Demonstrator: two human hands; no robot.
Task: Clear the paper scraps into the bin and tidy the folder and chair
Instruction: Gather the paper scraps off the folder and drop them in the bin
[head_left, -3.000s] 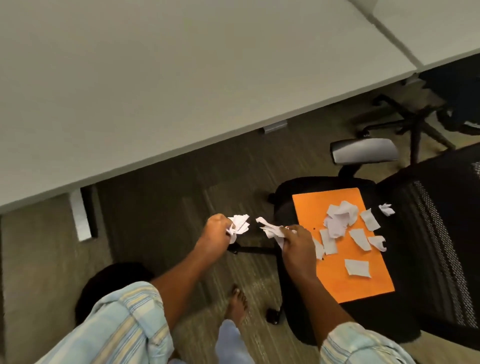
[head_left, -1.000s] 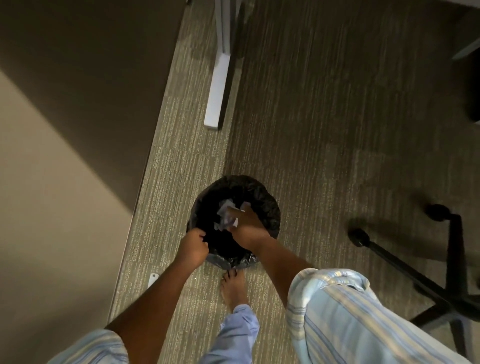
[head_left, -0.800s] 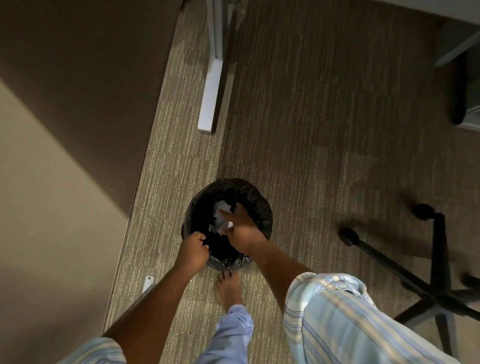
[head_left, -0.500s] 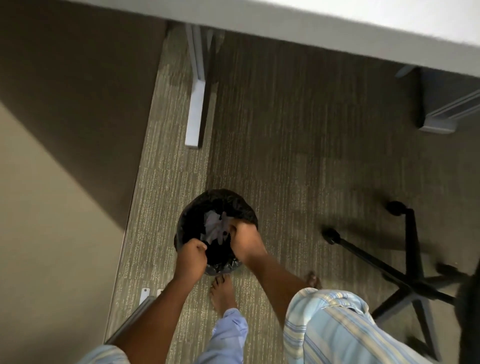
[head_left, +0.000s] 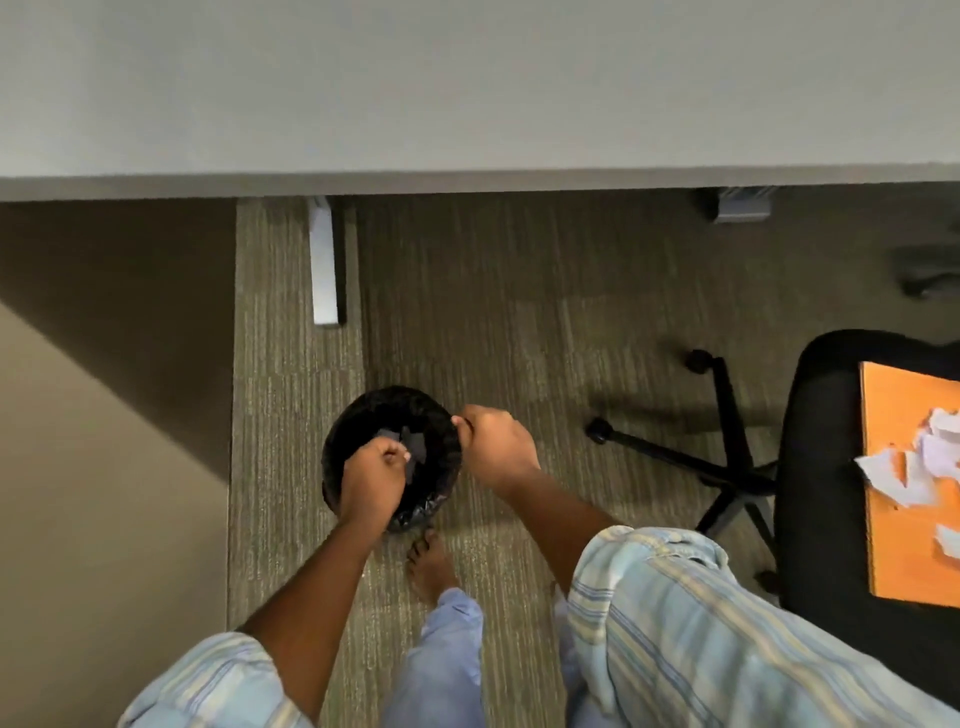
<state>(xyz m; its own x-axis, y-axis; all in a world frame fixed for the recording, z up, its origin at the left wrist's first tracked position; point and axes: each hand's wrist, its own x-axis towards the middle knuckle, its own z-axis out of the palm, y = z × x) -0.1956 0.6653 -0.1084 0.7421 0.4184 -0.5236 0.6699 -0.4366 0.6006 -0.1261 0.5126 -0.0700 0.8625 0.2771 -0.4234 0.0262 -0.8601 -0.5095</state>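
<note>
The black-lined bin (head_left: 374, 410) stands on the carpet in front of my bare foot. Dim paper scraps (head_left: 415, 446) lie inside it. My left hand (head_left: 371, 480) hovers over the bin's near side, its fingers curled into a fist with nothing visible in it. At the bin's right rim my right hand (head_left: 496, 452) is closed too, and no paper shows in it. At the right edge the orange folder (head_left: 904, 545) lies on the black chair seat (head_left: 821, 467), with several white scraps (head_left: 930, 467) on it.
A grey desk top (head_left: 467, 78) spans the upper half, its leg (head_left: 324, 270) standing behind the bin. The chair's wheeled base (head_left: 727, 467) spreads between bin and seat. A beige wall (head_left: 78, 519) runs along the left.
I carried the scraps from the chair to the bin and my right hand dropped them in. It has now drawn back to the rim, and my view has lifted toward the desk and chair.
</note>
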